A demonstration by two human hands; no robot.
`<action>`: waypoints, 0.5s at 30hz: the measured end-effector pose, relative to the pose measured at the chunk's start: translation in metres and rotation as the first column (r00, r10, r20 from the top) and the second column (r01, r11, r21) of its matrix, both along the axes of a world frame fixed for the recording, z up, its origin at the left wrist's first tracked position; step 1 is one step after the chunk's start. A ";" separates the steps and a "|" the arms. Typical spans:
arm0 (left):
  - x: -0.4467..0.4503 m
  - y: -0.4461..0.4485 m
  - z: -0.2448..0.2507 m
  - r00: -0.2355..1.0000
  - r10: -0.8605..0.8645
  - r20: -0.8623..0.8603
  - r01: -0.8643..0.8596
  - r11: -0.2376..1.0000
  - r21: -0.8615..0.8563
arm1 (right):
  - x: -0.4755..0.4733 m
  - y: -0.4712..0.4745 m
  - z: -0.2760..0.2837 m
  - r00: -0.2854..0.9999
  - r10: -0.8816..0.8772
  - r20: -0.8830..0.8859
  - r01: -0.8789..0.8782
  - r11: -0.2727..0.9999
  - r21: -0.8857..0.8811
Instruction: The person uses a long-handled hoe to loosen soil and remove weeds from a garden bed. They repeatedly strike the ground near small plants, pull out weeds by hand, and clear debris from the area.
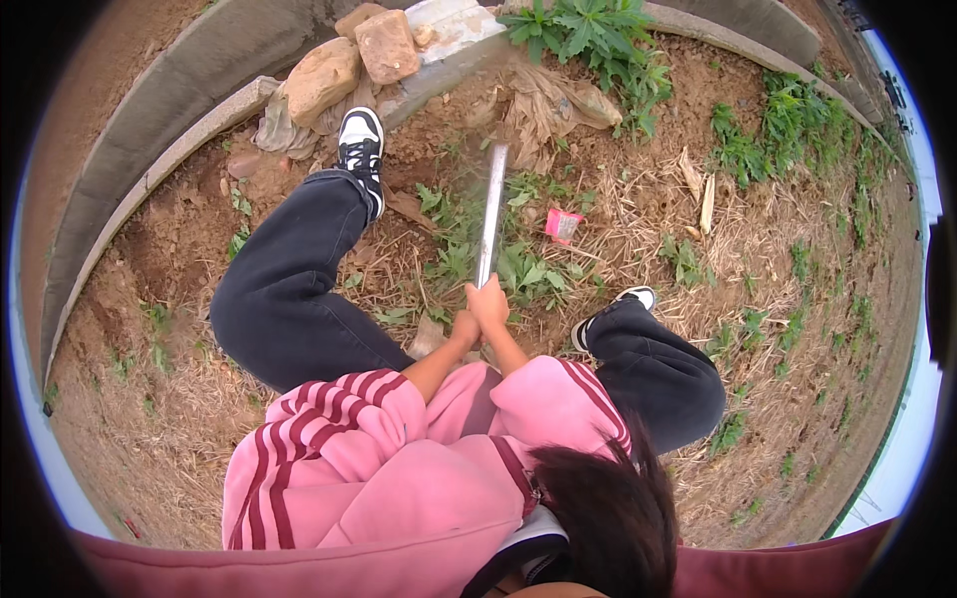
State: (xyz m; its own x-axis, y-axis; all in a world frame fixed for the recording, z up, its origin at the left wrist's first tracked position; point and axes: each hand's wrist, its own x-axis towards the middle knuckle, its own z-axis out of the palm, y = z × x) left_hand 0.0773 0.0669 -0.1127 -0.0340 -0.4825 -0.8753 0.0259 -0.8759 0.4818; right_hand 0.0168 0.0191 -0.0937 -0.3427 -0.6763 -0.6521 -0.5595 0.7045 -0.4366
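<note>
Both of my hands grip a silvery metal handle (491, 209) that points away from me over cut green weeds. My right hand (490, 303) is around it a little farther forward, while my left hand (465, 329) holds it just behind, close to my body. The far end of the tool is blurred against the soil, so its head cannot be made out. Leafy weeds (527, 270) lie beside and under the handle. To the right of the handle is a crumpled pink wrapper (562, 226).
Sandy stones (323, 81) and a pale concrete block (452, 45) stand beyond my left shoe (361, 146). A curved concrete edge (161, 161) borders the soil. Torn brown plastic film (549, 108) lies ahead; taller green plants (591, 34) grow behind it. Dry straw (635, 205) covers ground at right.
</note>
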 end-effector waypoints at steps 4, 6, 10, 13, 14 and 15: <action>-0.002 0.011 0.009 0.998 0.053 -0.042 -0.053 0.999 0.006 | -0.004 0.013 0.007 1.000 0.022 0.021 -0.022 0.999 -0.028; -0.005 0.004 0.022 0.998 0.049 0.050 -0.050 0.998 0.025 | -0.008 0.008 0.022 0.995 0.023 0.101 -0.014 0.996 -0.083; -0.010 -0.028 0.064 0.998 0.033 0.058 -0.016 0.961 -0.277 | -0.010 -0.020 0.073 0.968 -0.082 0.239 0.162 0.927 -0.339; -0.013 -0.072 0.093 0.989 -0.010 0.149 0.096 0.805 -0.585 | -0.012 -0.058 0.115 0.972 -0.034 0.231 0.154 0.837 -0.525; -0.014 -0.087 0.102 0.983 0.020 0.184 0.120 0.687 -0.717 | -0.013 -0.072 0.128 0.964 -0.023 0.265 0.169 0.824 -0.541; -0.015 -0.101 0.109 0.975 0.057 0.213 0.148 0.546 -0.825 | -0.014 -0.083 0.139 0.961 -0.008 0.276 0.171 0.804 -0.570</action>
State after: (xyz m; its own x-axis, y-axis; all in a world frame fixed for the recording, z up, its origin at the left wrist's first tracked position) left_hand 0.0625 -0.0346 -0.0040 0.0387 -0.9969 -0.0679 -0.1830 -0.0739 0.9803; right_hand 0.0030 -0.0642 0.0450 -0.3035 -0.9287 -0.2133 -0.3230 0.3109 -0.8939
